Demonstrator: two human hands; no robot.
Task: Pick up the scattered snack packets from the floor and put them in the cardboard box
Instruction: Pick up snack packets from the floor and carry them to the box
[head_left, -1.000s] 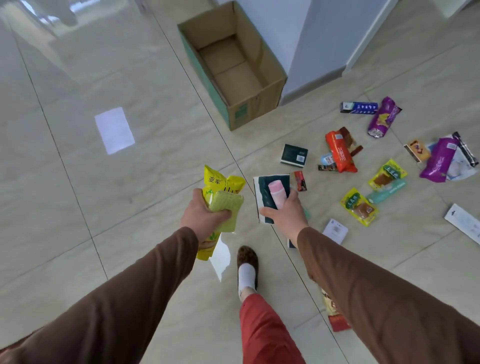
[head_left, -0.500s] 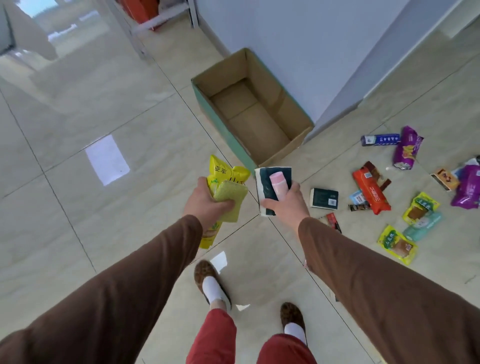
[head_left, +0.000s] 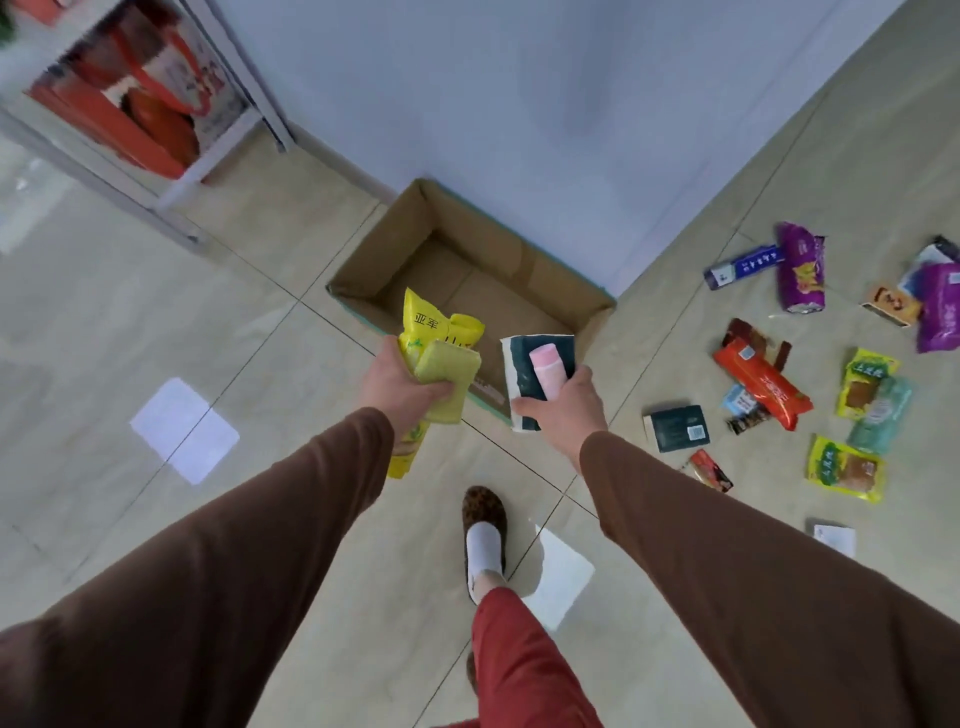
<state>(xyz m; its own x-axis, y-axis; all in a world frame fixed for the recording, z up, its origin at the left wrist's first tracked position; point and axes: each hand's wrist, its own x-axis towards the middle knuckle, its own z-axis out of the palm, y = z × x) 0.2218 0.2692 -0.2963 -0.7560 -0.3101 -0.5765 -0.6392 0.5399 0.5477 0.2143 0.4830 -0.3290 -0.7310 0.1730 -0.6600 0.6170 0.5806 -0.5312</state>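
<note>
The open cardboard box (head_left: 363, 270) stands on the floor against the wall, nothing visible inside it. My left hand (head_left: 400, 387) grips a yellow snack packet (head_left: 428, 325) together with a green packet (head_left: 449, 376), held over the box's near edge. My right hand (head_left: 563, 410) holds a dark green packet (head_left: 519, 374) with a pink tube (head_left: 545, 366) on top, also at the near edge. Several packets lie scattered on the floor to the right, among them an orange packet (head_left: 761, 382) and a purple packet (head_left: 800, 270).
A metal shelf with a red bag (head_left: 150, 111) stands at the back left. The grey wall (head_left: 519, 104) rises behind the box. White paper slips (head_left: 563, 571) lie near my foot (head_left: 483, 535). A dark green small box (head_left: 675, 428) lies right of my right arm.
I have walked closer to the box; both hands with their packets now hover at its near edge, where before they were well short of it. My feet have stepped forward.
</note>
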